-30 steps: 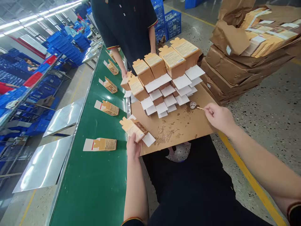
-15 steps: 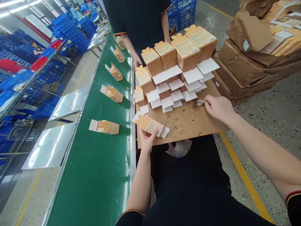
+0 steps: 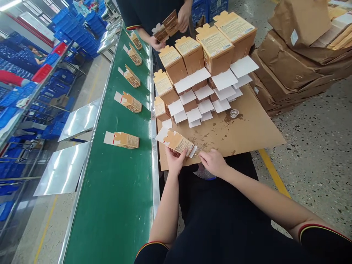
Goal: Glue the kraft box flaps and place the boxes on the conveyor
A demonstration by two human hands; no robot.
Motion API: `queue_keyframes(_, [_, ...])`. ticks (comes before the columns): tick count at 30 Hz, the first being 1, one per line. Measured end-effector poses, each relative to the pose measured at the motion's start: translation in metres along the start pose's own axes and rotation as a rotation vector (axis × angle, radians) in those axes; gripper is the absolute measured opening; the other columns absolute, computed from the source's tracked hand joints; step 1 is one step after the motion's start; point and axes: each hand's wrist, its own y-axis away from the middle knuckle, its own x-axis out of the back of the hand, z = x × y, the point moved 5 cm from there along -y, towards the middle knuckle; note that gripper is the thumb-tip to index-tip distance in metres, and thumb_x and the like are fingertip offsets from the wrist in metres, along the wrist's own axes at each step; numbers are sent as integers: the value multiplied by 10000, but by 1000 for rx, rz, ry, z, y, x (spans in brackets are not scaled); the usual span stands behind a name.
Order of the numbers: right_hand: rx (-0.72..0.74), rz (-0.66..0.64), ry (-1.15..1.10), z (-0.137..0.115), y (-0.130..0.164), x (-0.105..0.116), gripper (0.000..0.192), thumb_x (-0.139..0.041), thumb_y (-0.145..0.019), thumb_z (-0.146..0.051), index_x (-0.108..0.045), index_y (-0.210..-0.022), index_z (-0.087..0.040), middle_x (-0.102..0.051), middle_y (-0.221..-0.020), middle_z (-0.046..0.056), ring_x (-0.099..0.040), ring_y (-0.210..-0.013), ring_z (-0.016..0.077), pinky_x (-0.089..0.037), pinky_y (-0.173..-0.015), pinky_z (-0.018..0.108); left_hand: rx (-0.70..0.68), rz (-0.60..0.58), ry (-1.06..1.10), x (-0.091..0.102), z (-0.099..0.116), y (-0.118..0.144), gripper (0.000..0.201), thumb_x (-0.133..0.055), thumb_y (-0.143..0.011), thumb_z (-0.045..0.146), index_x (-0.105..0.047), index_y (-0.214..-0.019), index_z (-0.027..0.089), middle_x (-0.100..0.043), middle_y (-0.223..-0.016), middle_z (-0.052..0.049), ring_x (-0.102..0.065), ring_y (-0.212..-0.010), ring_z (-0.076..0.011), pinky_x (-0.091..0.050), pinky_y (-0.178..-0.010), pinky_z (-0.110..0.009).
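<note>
My left hand is closed around a tan cardboard box, which lies tilted above the near left part of the cardboard sheet. White flaps stick out at both of its ends. At the box's near right end, my right hand pinches a thin pale stick, whose tip meets or nearly meets the white flap. What kind of stick it is, I cannot make out. A small clear cup stands on the wet-spotted cardboard sheet. Behind it, stacked tan boxes point their white flaps toward me.
On my left runs a green conveyor belt with several open boxes, the nearest box lying on its side. Across the stack, a co-worker's hands hold a flattened brown carton. Brown paper-wrapped bundles fill the right side.
My right hand has moved from the clear cup to the near end of the held box. My left hand has barely moved. The co-worker's hands have come up with a brown carton.
</note>
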Motion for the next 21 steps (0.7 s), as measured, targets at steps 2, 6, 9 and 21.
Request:
queue_keyframes(2, [-20,12,19,8,-1,3,336,-447,-1143,-181,-670,-893,-201,-677,-661,23,-506,-584,171,-341,-739,340,-2,0,-4,-1,-3,0,955,-1078,-694,602,-551,-1425,286,-735,-1443,-158,-803,-1250,-311,-656,-1118,-486])
queue_keyframes(6, [-74,107,-14,20,5,17,314,-458,-1163,-203,-690,-952,-205,-659,-648,4,-534,-580,165,-354,-752,332,-58,8,-26,-7,-10,5,986,-1068,-692,617,-533,-1453,288,-722,-1443,-155,-767,-1342,-332,-636,-1162,-505])
queue_keyframes(9, [-105,189,-45,23,17,30,316,-462,-1172,-228,-685,-950,-218,-571,-596,-31,-459,-531,151,-376,-744,323,-131,63,-82,-12,-11,13,984,-1058,-711,594,-523,-1473,275,-706,-1458,-167,-722,-1426,-369,-612,-1203,-539])
queue_keyframes(21, [-214,268,-129,15,58,57,330,-510,-1165,-300,-652,-873,-244,-483,-587,-39,-432,-555,158,-389,-665,309,-214,118,-306,-22,-4,25,878,-1028,-766,481,-526,-1451,260,-704,-1440,-192,-716,-1423,-389,-621,-1189,-542])
